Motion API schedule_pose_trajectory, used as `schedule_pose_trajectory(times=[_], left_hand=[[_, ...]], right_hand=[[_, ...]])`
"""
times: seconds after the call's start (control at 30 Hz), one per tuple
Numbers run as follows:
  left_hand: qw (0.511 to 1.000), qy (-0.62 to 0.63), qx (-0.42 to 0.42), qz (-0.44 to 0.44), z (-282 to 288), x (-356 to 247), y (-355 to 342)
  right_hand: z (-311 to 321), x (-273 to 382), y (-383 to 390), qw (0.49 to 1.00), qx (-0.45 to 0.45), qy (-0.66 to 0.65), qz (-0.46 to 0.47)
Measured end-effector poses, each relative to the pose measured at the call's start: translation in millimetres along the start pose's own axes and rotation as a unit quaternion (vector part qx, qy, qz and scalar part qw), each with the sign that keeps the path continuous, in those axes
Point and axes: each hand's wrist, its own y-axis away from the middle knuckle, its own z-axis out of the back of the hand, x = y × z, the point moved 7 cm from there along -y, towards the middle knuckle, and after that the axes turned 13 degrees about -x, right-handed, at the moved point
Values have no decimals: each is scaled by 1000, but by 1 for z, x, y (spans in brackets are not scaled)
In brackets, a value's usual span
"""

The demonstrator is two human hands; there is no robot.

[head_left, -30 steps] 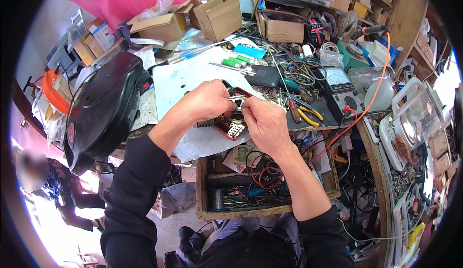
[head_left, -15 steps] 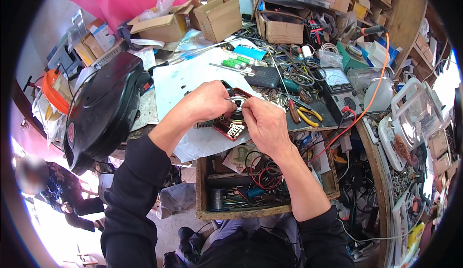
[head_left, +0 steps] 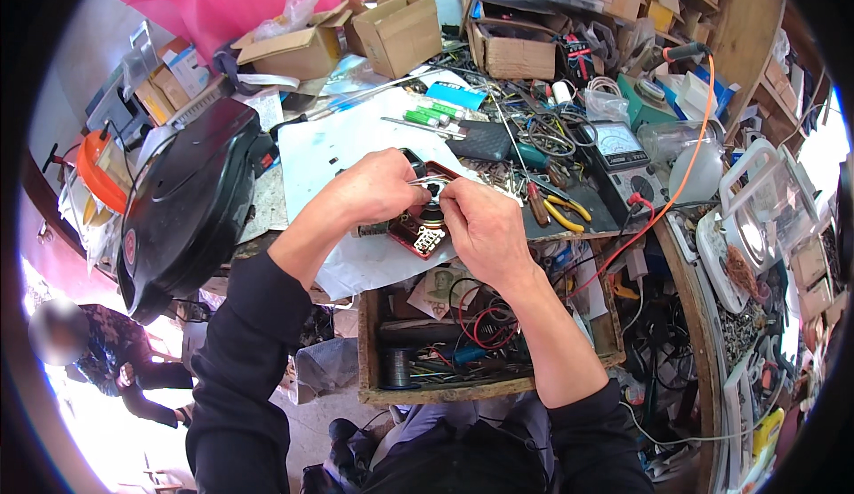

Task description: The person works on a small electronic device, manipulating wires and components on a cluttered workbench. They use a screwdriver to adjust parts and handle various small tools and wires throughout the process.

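Observation:
On a white paper sheet [head_left: 329,134] lies a small red-cased device [head_left: 409,236] with a round dark part and a white panel [head_left: 431,236] at its near end. My left hand [head_left: 374,187] is closed over its upper left side, with thin pale strands near the fingertips. My right hand [head_left: 480,232] pinches at the round part from the right. What exactly the fingertips of either hand hold is hidden or too small to make out.
A black lidded appliance [head_left: 187,200] is left, pliers [head_left: 565,214], screwdrivers and an analog meter [head_left: 627,160] right. A wooden drawer [head_left: 480,392] of wires juts below the bench. Cardboard boxes [head_left: 396,32] line the back. A person [head_left: 124,361] sits at lower left.
My hands stay at the device with only slight finger movement. The view has shifted a little. The seated person's arm and head have moved slightly.

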Motion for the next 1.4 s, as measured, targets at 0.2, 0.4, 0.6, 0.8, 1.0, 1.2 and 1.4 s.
schedule_pose_trajectory(times=[0.2,0.4,0.6,0.8,1.0,1.2,1.4], left_hand=[[1000,3,-2,-7,-2,4,0],[1000,11,0,-4,-2,4,0],[1000,17,3,11,-4,6,-3],[1000,9,0,5,-2,3,-2],[1000,16,-2,-3,-2,3,-2],[1000,14,-7,-7,-2,3,-1],[1000,22,-6,14,-1,7,1]], right_hand=[[0,0,0,1000,2,-2,-2],[0,-1,0,1000,4,0,-2],[0,0,1,1000,7,5,1],[1,2,1,1000,4,5,6],[1,2,0,1000,5,4,3],[2,2,0,1000,2,4,2],[6,2,-1,999,-5,-13,-32]])
